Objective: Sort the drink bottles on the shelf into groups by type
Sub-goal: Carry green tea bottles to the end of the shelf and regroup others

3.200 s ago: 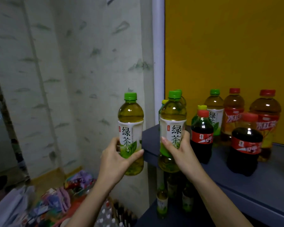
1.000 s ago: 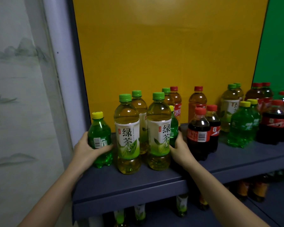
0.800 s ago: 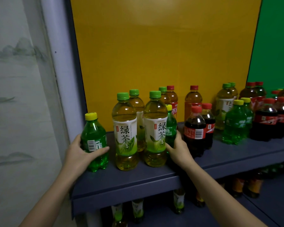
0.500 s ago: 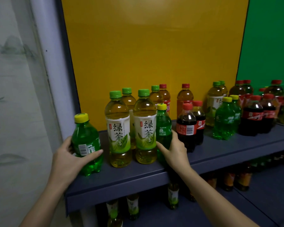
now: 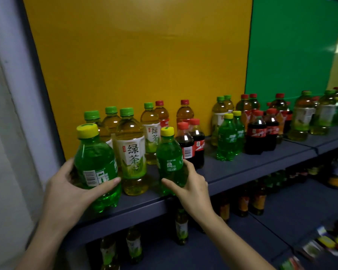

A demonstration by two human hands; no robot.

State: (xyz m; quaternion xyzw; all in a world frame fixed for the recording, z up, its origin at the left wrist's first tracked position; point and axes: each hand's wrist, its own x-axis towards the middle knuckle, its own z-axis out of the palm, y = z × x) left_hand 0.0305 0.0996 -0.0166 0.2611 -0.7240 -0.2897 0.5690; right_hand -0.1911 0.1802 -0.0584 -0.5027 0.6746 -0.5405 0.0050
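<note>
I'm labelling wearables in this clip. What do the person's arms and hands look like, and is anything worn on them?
Both forearms are bare down to the frame edge, with no sleeves showing. The left hand and right hand have no gloves, and no rings, watch or bracelet can be seen.

The left soda bottle (image 5: pixel 95 164) hid most of a green tea bottle (image 5: pixel 92 115) behind it and the fingertips of the left grip (image 5: pixel 66 190). The right grip (image 5: pixel 191 188) covered part of the right soda bottle (image 5: pixel 170 158) near its base. The far-right bottles (image 5: pixel 324 114) were blurred, labels unreadable. The lower-shelf bottles (image 5: pixel 181 228) stood in shadow; the corner packets (image 5: pixel 328 242) were smeared and cut off.
</note>
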